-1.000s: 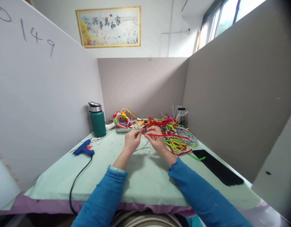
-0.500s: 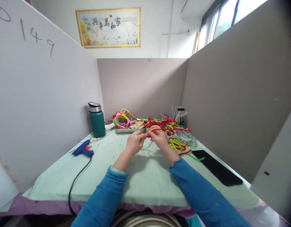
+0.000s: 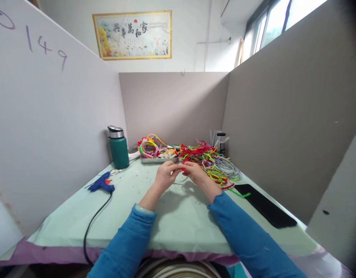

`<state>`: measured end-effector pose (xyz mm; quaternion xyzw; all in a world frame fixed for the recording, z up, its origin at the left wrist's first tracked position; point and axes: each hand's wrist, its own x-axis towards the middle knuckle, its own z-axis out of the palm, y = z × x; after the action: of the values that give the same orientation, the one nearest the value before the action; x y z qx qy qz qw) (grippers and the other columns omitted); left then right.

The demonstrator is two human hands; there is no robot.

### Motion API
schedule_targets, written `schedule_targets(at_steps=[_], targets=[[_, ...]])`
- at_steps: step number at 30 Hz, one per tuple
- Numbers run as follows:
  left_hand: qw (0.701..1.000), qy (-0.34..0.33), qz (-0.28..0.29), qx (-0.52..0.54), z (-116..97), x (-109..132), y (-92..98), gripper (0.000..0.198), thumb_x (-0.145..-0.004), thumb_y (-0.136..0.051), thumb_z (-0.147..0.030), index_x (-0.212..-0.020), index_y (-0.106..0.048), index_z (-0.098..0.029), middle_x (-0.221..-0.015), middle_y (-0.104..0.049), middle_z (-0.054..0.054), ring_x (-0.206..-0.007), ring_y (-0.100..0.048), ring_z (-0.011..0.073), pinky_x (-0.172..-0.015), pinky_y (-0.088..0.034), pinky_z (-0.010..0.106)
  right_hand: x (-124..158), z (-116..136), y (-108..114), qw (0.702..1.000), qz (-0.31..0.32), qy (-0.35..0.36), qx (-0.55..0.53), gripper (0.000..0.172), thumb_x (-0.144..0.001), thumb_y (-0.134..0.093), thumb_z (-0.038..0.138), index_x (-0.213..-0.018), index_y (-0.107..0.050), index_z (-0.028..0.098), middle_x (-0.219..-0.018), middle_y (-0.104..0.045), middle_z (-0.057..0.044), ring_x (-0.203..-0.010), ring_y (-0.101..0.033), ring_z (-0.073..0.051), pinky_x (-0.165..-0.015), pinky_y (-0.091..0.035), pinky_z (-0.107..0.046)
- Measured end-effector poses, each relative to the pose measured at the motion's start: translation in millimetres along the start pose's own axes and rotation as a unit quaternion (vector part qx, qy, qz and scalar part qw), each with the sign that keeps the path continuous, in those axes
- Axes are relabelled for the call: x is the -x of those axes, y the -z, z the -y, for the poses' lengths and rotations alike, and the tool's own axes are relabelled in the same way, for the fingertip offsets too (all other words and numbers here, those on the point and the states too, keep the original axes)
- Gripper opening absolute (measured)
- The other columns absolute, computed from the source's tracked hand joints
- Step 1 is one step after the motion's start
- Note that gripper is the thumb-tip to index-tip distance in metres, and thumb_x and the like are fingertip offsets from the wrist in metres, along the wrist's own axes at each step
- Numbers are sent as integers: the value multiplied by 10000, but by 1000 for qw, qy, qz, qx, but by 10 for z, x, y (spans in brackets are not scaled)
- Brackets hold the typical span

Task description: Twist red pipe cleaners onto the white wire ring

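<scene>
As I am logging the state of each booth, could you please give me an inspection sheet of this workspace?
Surface: pale green cover on the table, small scraps scattered on it.
Job's things: red pipe cleaner, mostly hidden between the fingers; pipe cleaner pile behind the right hand.
Clutter: metal tray of craft bits, green flask, black phone.
Hands: left hand and right hand pinch the red pipe cleaner together.
Cables: black cord from the blue glue gun, running off the near edge.
Surroundings: partition walls, framed picture, window.
</scene>
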<state>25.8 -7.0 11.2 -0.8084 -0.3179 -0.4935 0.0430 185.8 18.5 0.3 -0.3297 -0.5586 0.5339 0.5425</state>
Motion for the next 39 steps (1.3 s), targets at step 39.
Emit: schedule_targets(at_steps=[39], targets=[[964,238,-113,45,133,-55,40,131,-782,-617,-243,-818,-732,-190,-836,-718,41,-777,-636,157,-748,-464,272,140,138,-109,839,-98,406,349,172,-845,-588,328,-757,-689,220,-848,-627,-56,-898,-515,-201,-851,-396,-360]])
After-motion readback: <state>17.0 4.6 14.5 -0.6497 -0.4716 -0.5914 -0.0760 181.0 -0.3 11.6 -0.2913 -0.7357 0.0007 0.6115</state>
